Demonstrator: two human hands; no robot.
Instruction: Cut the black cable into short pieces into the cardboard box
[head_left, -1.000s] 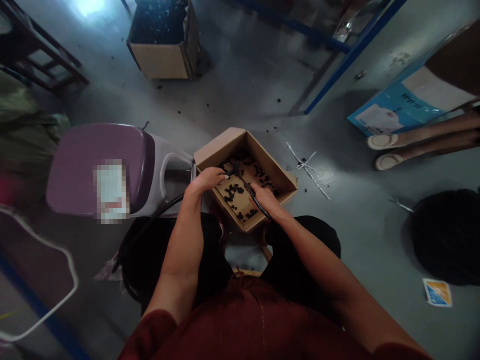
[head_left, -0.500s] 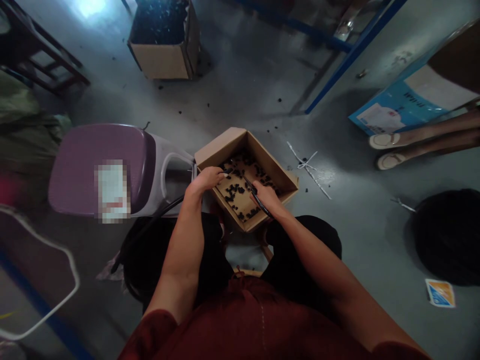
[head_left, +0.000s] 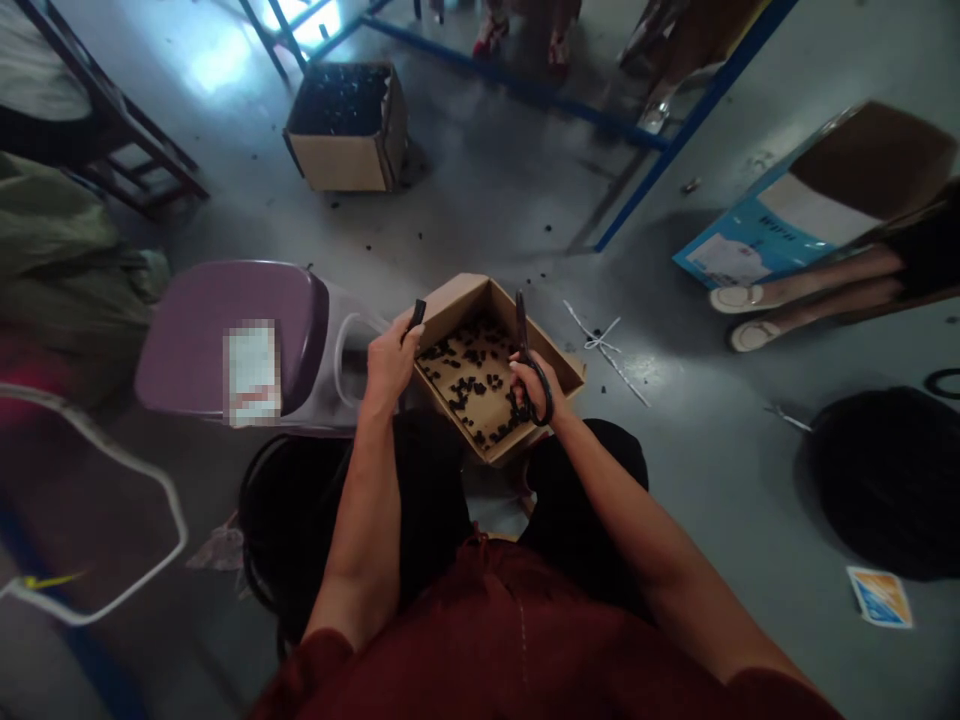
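Observation:
My left hand (head_left: 391, 365) is closed round a black strip (head_left: 417, 316), its end standing up above my fingers at the left edge of the open cardboard box (head_left: 555, 350). The black-handled scissors (head_left: 522, 325) are in my right hand (head_left: 538, 385), over the right side of the box, with the blades pointing away from me and looking closed. Small black pieces (head_left: 470, 386) lie scattered on the box floor. Neither hand touches the other.
A purple-topped stool (head_left: 202, 300) stands at the left. Beyond it sits a box filled with black pieces (head_left: 341, 162). White string (head_left: 598, 342) lies on the floor. A person's feet (head_left: 739, 315) are beside a blue box (head_left: 750, 235). Black coils (head_left: 892, 480) lie at the right.
My left hand has moved left and lifted, with the black strip now upright. My right hand has turned the scissors away from the box's middle. The view has shifted slightly.

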